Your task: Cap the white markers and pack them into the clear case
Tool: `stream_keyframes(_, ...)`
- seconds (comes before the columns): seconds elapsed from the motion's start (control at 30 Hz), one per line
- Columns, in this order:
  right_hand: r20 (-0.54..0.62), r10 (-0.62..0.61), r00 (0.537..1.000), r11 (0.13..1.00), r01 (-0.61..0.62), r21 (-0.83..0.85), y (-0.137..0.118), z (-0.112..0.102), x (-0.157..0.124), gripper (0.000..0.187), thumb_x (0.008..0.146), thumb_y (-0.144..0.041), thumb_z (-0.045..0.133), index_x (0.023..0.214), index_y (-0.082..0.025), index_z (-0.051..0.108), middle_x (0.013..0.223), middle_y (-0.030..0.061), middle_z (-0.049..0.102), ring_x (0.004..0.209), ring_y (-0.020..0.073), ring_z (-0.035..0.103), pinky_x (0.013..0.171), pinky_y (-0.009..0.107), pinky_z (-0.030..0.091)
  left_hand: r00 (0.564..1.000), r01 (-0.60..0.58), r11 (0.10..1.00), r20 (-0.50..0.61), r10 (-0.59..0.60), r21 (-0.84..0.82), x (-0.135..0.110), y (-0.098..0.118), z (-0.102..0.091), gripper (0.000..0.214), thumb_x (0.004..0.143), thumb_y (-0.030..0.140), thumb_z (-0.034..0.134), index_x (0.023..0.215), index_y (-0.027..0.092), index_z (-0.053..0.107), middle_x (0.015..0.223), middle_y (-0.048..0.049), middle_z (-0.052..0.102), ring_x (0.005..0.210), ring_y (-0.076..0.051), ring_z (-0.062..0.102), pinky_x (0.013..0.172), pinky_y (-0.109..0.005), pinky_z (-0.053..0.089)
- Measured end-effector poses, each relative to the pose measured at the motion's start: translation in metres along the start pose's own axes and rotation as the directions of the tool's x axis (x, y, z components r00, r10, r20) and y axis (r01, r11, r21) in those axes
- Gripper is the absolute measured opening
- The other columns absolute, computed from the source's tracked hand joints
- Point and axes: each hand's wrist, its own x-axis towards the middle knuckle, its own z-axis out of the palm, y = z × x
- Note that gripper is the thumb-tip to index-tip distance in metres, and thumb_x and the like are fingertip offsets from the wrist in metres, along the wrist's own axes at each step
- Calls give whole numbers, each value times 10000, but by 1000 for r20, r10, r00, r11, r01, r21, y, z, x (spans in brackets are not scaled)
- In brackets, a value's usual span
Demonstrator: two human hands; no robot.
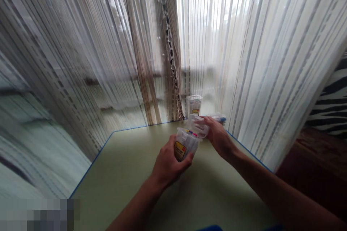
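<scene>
My left hand (167, 164) is wrapped round a clear plastic box (184, 144) with a yellow and red label, holding it just above the green table (130, 173). Coloured tips, perhaps markers, show inside the box. Its clear hinged lid (199, 125) stands open at the top. My right hand (218, 135) grips that lid from the right side, fingers closed on it. A second clear box (194, 105) with the same kind of label stands upright at the table's far edge, just beyond both hands.
A flat clear packet (219, 117) with coloured contents lies at the far right edge behind my right hand. Striped sheer curtains (81, 61) hang close round the table's far sides. A zebra-patterned fabric (332, 101) sits at the right.
</scene>
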Motion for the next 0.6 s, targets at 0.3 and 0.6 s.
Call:
stream_keyframes(0.3, 190, -202, 961, 890, 261, -374, -13, 7, -20, 335, 945, -461, 567, 1131, -197, 659, 1040, 67, 711, 993, 261, 644, 879, 363, 492, 999, 49, 992, 22, -47, -113, -1, 7, 6, 662, 741, 564, 762, 1223, 192, 505, 1056, -90, 719, 900, -268, 686, 791, -369, 518)
stream_keyframes(0.6, 360, -246, 900, 812, 394, -431, -9, 1, -27, 396, 908, -374, 650, 1273, -234, 586, 1306, 112, 593, 1196, 306, 582, 945, 418, 515, 995, 102, 975, 4, -103, -198, -3, 8, 11, 835, 699, 584, 805, 1334, 189, 435, 1138, -118, 711, 974, -296, 700, 838, -400, 533)
